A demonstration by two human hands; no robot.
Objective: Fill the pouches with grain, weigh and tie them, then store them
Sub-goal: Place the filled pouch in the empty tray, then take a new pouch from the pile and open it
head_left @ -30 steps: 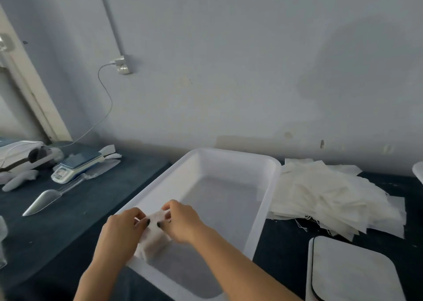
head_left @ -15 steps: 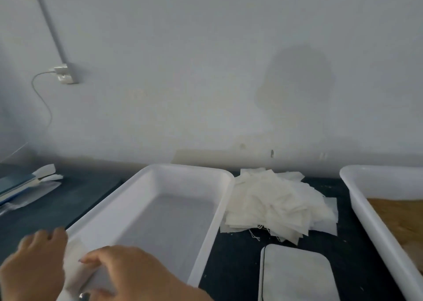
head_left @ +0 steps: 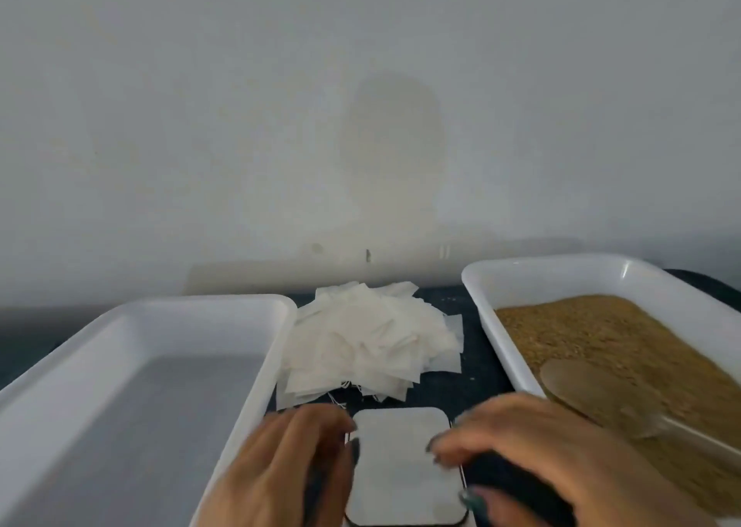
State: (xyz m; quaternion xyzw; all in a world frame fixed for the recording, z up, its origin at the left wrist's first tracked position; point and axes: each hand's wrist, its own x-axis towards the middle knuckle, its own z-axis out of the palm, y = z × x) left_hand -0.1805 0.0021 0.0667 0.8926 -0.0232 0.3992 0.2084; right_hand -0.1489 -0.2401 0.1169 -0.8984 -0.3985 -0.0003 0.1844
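Hands at lower centre hover empty, fingers loose: left hand and right hand flank a grey scale plate. Empty pouches are heaped just above; grain fills the tray at right of frame. Best pinch one top pouch by its edge, clear of tangled strings.

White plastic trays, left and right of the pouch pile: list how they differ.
The left white plastic tray shows only bare floor; the right white plastic tray holds brown grain. A translucent scoop lies in the right tray, none shows in the left. Both are white, rectangular, round-rimmed, flanking the pile of white pouches.
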